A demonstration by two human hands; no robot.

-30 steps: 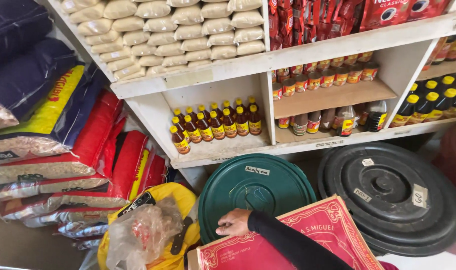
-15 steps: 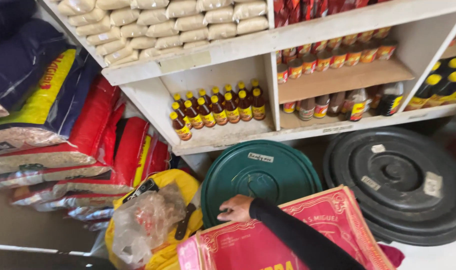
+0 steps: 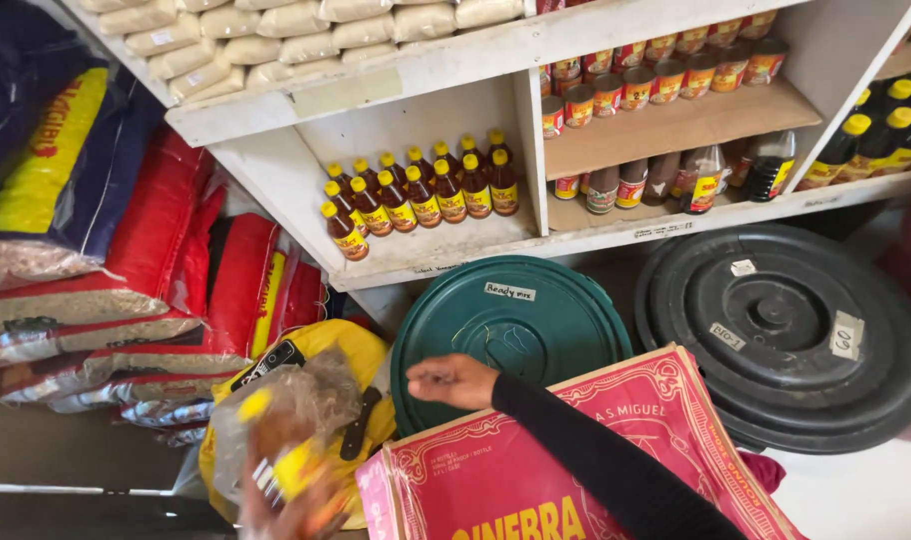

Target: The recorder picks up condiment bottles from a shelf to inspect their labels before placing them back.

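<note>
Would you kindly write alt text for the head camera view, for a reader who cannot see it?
A right hand in a black sleeve reaches over a red patterned cardboard box toward a round green plastic lid. The left hand lifts a clear crinkled plastic bag. Behind stand white wooden shelves of yellow-capped brown sauce bottles.

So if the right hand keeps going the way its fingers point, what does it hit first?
Probably the clear plastic bag on the yellow sack. The right hand points leftward over the green lid; depth is unclear, so it may pass above.
</note>
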